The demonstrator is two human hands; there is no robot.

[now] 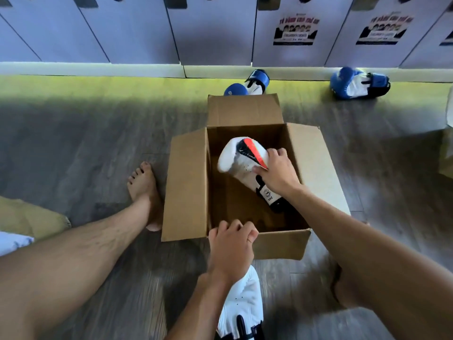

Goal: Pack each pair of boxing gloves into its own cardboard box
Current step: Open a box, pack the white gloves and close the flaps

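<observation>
An open cardboard box [186,192] sits on the wooden floor in front of me, all flaps spread. My right hand [277,170] grips a white boxing glove [239,158] with a black and orange stripe, held inside the box, tilted. My left hand [231,246] curls over the box's near rim, holding it. A second white glove [244,305] lies on the floor just below my left wrist, outside the box. Two blue and white gloves lie beyond the box: one [247,84] right behind the far flap, another [358,82] to the far right.
My bare left leg and foot [144,185] stretch along the box's left side. A white wall of panels with posters [295,29] runs across the back. Part of another cardboard piece [447,153] shows at the right edge.
</observation>
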